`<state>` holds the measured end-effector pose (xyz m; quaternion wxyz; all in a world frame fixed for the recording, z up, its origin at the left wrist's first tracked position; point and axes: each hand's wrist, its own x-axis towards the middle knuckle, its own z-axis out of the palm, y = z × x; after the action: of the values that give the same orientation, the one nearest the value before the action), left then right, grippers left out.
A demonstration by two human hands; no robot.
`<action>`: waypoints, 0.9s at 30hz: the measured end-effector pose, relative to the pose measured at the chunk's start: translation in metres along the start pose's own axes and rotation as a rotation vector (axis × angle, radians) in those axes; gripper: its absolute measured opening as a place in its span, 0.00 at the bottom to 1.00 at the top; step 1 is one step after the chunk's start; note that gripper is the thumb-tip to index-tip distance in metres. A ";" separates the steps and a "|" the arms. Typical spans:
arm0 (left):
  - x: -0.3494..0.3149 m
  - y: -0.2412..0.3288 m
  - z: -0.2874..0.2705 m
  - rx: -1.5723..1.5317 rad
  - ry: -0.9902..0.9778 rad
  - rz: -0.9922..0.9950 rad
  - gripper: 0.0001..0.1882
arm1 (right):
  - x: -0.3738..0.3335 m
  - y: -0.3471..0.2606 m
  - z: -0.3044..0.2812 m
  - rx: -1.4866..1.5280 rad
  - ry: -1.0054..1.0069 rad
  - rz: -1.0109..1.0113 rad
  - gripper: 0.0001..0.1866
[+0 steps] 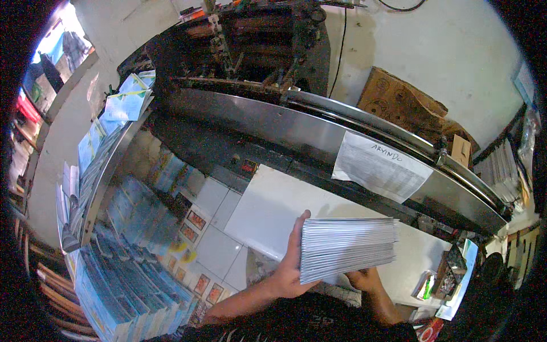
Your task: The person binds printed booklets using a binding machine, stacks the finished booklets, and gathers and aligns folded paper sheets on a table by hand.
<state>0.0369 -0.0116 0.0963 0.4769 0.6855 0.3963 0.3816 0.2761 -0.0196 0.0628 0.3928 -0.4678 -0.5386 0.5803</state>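
Observation:
A thick stack of white folded paper sections [348,248] is held up in front of me, their many edges facing upward in even layers. My left hand [289,272] is closed round its left end, with the thumb pointing up along the side. Under the lower right part of the stack, my right hand [367,280] grips from below; most of its fingers are hidden by the paper. Behind and beneath the stack lies a white tabletop [268,196].
A metal machine rail [256,117] crosses beyond the table, with a handwritten sheet [379,168] hanging on it. Blue booklet piles [114,285] stand at lower left, below a rack of booklets [125,105]. A dark tray [450,273] sits at right; cardboard [393,97] leans behind.

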 end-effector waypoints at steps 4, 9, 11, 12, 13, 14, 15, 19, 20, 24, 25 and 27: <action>-0.012 -0.039 0.008 0.196 0.002 0.075 0.58 | 0.002 0.008 -0.005 -0.072 -0.056 -0.070 0.24; 0.007 -0.062 0.016 0.073 0.157 -0.025 0.49 | 0.011 -0.008 0.012 0.110 0.055 -0.034 0.27; 0.013 -0.054 0.015 0.096 0.239 0.050 0.42 | 0.018 -0.018 0.019 0.195 0.109 -0.068 0.31; 0.019 -0.032 0.009 -0.078 0.233 -0.029 0.36 | 0.020 -0.031 0.020 0.227 0.133 -0.086 0.36; 0.026 -0.004 0.001 -0.251 0.221 -0.108 0.30 | 0.022 -0.038 0.016 0.258 0.160 -0.108 0.40; 0.032 0.026 -0.006 -0.055 0.285 0.016 0.25 | 0.022 -0.033 0.004 0.252 0.187 -0.109 0.40; 0.036 0.050 -0.020 -0.069 0.266 0.022 0.25 | 0.021 -0.024 -0.011 0.253 0.204 -0.171 0.48; 0.061 0.070 -0.034 0.746 -0.039 0.113 0.27 | 0.006 -0.037 -0.068 0.069 0.292 -0.483 0.66; 0.064 0.070 -0.032 0.905 -0.087 0.175 0.27 | 0.004 -0.037 -0.071 0.068 0.309 -0.474 0.66; 0.077 0.042 -0.015 0.972 -0.308 0.111 0.27 | 0.002 -0.020 -0.072 -0.302 0.137 -0.302 0.59; 0.076 0.035 -0.007 0.990 -0.289 0.132 0.28 | 0.003 -0.015 -0.070 -0.265 0.061 -0.247 0.57; 0.076 0.031 -0.004 1.009 -0.283 0.142 0.28 | 0.003 -0.001 -0.073 -0.272 0.108 -0.197 0.50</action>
<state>0.0689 0.0512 0.1384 0.1097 0.8998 0.4150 0.0785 0.3459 0.0019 0.0651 0.4095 -0.4919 -0.6335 0.4348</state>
